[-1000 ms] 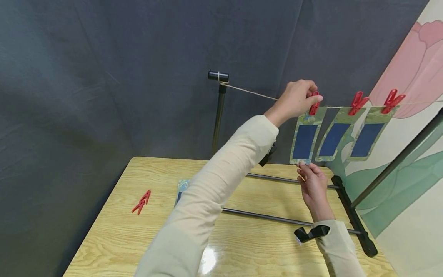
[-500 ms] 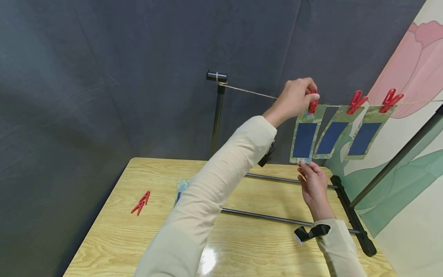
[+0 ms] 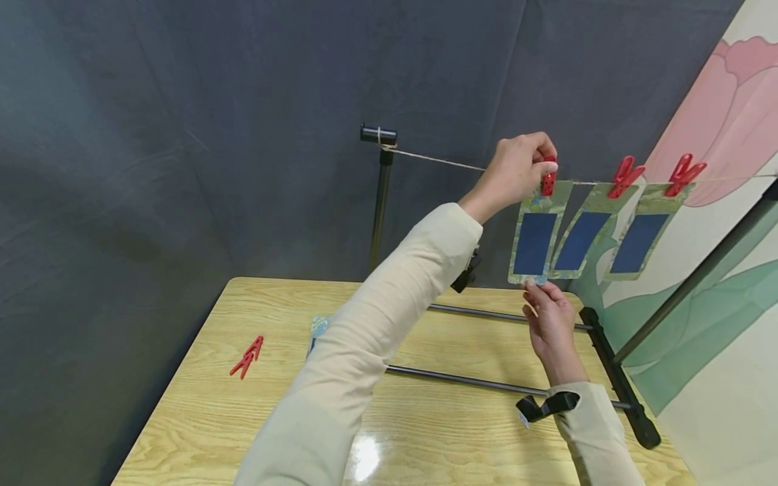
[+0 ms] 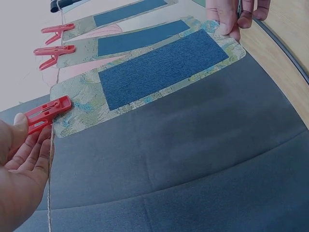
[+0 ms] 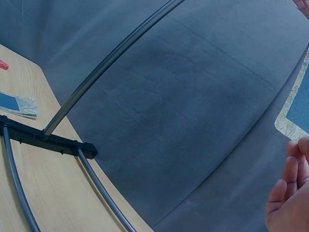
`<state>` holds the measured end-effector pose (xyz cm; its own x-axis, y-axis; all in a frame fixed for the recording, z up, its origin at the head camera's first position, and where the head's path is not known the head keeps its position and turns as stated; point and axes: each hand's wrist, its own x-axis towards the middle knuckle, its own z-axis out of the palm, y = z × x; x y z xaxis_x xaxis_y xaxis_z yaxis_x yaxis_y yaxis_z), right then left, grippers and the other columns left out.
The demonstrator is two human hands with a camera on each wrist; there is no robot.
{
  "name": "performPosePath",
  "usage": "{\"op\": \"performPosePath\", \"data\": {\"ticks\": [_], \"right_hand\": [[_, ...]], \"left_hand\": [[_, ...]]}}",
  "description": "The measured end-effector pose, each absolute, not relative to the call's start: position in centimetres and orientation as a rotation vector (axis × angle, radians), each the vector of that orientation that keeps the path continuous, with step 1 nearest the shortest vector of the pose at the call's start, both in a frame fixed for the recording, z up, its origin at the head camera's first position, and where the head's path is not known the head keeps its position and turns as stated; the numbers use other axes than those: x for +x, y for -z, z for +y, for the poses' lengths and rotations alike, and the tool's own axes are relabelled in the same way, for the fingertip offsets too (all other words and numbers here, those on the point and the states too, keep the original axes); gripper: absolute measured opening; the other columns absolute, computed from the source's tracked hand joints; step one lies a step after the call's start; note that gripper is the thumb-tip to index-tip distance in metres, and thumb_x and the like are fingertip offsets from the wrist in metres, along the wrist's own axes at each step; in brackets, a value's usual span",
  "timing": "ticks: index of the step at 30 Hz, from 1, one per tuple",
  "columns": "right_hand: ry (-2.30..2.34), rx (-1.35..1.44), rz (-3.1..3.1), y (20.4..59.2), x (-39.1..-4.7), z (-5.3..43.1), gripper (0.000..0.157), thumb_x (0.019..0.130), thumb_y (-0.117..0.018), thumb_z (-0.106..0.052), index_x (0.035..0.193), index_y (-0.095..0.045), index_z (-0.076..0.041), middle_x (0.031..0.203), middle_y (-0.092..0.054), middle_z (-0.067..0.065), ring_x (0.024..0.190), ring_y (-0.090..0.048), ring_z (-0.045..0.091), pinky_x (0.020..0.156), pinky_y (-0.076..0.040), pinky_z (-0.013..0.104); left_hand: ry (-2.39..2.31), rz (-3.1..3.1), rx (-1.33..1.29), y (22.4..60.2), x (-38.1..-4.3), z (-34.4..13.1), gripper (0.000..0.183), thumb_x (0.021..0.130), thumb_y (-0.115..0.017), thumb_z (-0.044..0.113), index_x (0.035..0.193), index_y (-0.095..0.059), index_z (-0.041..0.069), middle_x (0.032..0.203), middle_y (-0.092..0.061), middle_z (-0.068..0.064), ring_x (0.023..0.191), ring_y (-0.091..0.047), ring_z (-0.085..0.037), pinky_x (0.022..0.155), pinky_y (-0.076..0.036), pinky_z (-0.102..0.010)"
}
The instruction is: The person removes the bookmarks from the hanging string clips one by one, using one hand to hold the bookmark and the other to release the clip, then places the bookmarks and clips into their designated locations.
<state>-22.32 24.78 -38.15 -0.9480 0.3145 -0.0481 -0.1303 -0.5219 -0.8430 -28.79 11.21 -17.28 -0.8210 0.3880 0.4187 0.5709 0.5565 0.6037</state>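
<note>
My left hand (image 3: 515,169) pinches a red clothespin (image 3: 549,177) between thumb and fingers. That clothespin (image 4: 50,112) sits over the top edge of a patterned green card with a dark blue panel (image 3: 535,243), at the twine line (image 3: 434,159). Below, the thumb and fingers of my right hand (image 3: 552,331) pinch the card's bottom edge; in the right wrist view this hand (image 5: 292,193) shows at the card's lower corner. Two similar cards, the middle one (image 3: 582,241) and the far right one (image 3: 639,243), hang alongside from red clothespins (image 3: 626,177).
Loose red clothespins (image 3: 248,356) lie on the wooden table (image 3: 200,405) at left. Another patterned card (image 3: 319,327) lies partly hidden behind my left sleeve; the right wrist view shows a small stack (image 5: 19,104). The black rack's post (image 3: 381,209) and base bars (image 3: 468,382) stand around.
Both hands keep their holds on the clothespin and the card. The left hand, clothespin and hanging cards appear slightly higher and further left in view; otherwise little differs.
</note>
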Motion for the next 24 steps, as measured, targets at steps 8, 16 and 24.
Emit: {"op": "performPosePath", "data": {"ticks": [8, 16, 24], "right_hand": [[-2.524, -0.286, -1.354, 38.11, -22.25, 24.57, 0.019, 0.093, -0.063, 0.000, 0.076, -0.062, -0.009, 0.076, -0.069, 0.000, 0.068, -0.057, 0.010, 0.057, -0.044, 0.021], [-2.487, -0.306, -1.385, 38.10, -22.16, 24.21, 0.019, 0.092, -0.064, -0.001, 0.076, -0.062, -0.010, 0.076, -0.069, -0.001, 0.068, -0.056, 0.010, 0.057, -0.043, 0.021], [-2.475, -0.306, -1.403, 38.12, -22.08, 24.11, 0.017, 0.092, -0.065, -0.002, 0.077, -0.062, -0.010, 0.077, -0.068, -0.001, 0.070, -0.055, 0.011, 0.058, -0.042, 0.022]], "left_hand": [[1.169, -2.512, -0.766, 17.37, -28.66, 10.99, 0.012, 0.094, -0.064, 0.020, 0.104, -0.066, 0.015, 0.090, -0.062, 0.007, 0.081, -0.055, -0.003, 0.068, -0.044, -0.011], [1.198, -2.453, -0.774, 17.41, -28.60, 10.62, 0.011, 0.093, -0.066, 0.020, 0.101, -0.068, 0.014, 0.090, -0.063, 0.008, 0.081, -0.056, -0.002, 0.070, -0.043, -0.011], [1.225, -2.404, -0.758, 17.41, -28.60, 10.40, 0.011, 0.092, -0.067, 0.021, 0.101, -0.070, 0.015, 0.090, -0.064, 0.009, 0.081, -0.057, 0.000, 0.070, -0.043, -0.011]]}}
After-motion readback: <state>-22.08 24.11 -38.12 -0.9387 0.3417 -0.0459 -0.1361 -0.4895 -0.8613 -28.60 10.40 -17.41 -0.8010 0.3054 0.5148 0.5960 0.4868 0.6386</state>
